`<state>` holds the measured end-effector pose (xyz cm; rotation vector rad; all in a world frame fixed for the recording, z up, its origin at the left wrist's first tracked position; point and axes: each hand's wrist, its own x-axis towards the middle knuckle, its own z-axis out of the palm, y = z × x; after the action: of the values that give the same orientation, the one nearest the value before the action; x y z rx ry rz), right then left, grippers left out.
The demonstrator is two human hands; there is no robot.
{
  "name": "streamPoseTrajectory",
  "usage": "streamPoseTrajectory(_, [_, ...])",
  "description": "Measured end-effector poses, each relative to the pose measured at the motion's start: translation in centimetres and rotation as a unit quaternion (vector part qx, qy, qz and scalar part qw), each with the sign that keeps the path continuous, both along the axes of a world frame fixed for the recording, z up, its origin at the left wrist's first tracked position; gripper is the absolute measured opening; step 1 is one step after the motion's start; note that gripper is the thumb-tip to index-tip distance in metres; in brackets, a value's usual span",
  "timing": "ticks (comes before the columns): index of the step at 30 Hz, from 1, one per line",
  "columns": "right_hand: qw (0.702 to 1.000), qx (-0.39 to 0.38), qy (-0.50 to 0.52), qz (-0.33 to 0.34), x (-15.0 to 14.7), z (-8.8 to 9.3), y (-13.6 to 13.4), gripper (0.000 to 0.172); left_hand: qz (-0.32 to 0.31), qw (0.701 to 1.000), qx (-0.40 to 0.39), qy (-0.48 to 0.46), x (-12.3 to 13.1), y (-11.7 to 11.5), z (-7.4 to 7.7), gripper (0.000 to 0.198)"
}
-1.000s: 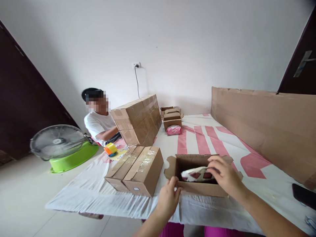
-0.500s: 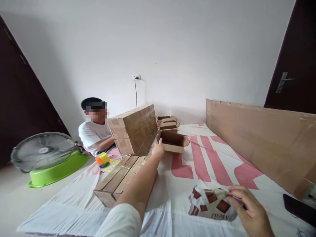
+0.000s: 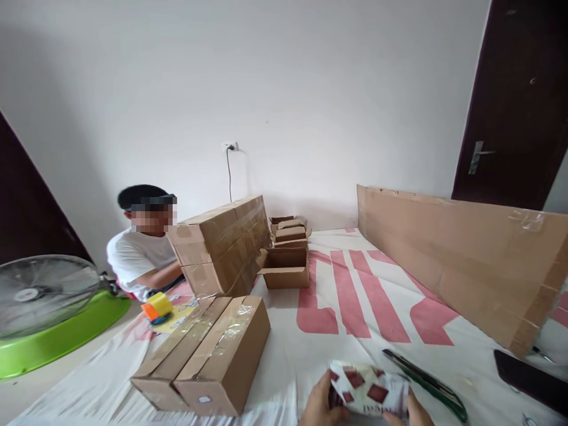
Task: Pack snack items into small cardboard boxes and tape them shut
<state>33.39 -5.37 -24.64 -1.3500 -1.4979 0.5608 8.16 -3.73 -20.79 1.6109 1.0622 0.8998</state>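
At the bottom of the view, my left hand and my right hand grip the two ends of a white packet with dark red diamonds and partly visible lettering. Its lower edge is cut off by the frame. A box cutter with a green handle lies on the cloth just right of the packet. Farther forward stands an open, unfilled cardboard box, apart from both hands. Two taped cardboard boxes lie side by side to the left of my left hand.
A stack of taped boxes stands beyond, with more open boxes behind. A tape dispenser sits near a seated person. A long cardboard panel borders the right side; a dark phone-like object lies there. A fan is far left.
My left hand has left the open box and come back to the packet, which both hands now hold. The packet has shifted left, uncovering the box cutter. The view has turned slightly right.
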Motion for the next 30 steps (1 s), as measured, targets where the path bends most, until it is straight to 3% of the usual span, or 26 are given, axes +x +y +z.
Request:
streamPoseTrajectory(2, [0.999, 0.030, 0.018, 0.020, -0.6, 4.7, 1.3, 0.048, 0.030, 0.995, 0.046, -0.084, 0.4, 1.7, 3.8, 0.051])
streamPoseTrajectory(4, [0.997, 0.051, 0.040, 0.051, -1.4, 11.5, 3.8, 0.050, 0.032, 0.976, 0.132, -0.169, 0.7, 4.6, 10.0, 0.050])
streamPoseTrajectory(6, [0.995, 0.081, 0.059, 0.028, -2.2, 18.7, 7.5, 0.052, 0.029, 0.959, 0.185, -0.214, 1.0, 8.2, 16.5, 0.055])
streamPoseTrajectory(8, [0.992, 0.107, 0.063, 0.026, -2.8, 24.4, 11.8, 0.052, 0.059, 0.950, 0.195, -0.235, 1.0, 11.9, 21.5, 0.055])
streamPoseTrajectory(10, [0.991, 0.109, 0.062, 0.035, -3.5, 27.1, 15.5, 0.052, 0.090, 0.942, 0.204, -0.250, 0.7, 14.8, 23.7, 0.057])
streamPoseTrajectory(11, [0.992, 0.107, 0.061, 0.039, -3.9, 27.2, 16.8, 0.052, 0.106, 0.940, 0.203, -0.253, 0.4, 15.7, 23.6, 0.058])
streamPoseTrajectory(12, [0.992, 0.103, 0.061, 0.042, -4.4, 26.5, 17.6, 0.052, 0.120, 0.939, 0.199, -0.253, 0.1, 16.2, 22.8, 0.058])
streamPoseTrajectory(14, [0.993, 0.092, 0.064, 0.043, -5.6, 23.0, 17.9, 0.050, 0.149, 0.941, 0.178, -0.245, -0.7, 15.9, 19.3, 0.059])
streamPoseTrajectory(19, [0.996, 0.035, 0.076, 0.043, -9.7, 9.9, 14.7, 0.041, 0.221, 0.952, 0.098, -0.190, -2.7, 11.4, 7.4, 0.066])
streamPoseTrajectory(22, [0.996, 0.018, 0.084, 0.031, -11.8, 4.3, 13.6, 0.041, 0.280, 0.948, 0.068, -0.135, -3.5, 9.8, 2.9, 0.063])
streamPoseTrajectory(25, [0.995, 0.028, 0.097, 0.008, -12.9, 1.1, 13.8, 0.049, 0.322, 0.942, 0.056, -0.072, -4.3, 10.7, 1.4, 0.061])
streamPoseTrajectory(30, [0.992, 0.066, 0.104, 0.004, -13.0, -1.9, 14.6, 0.051, 0.418, 0.906, 0.051, 0.039, -6.9, 15.8, 2.8, 0.062])
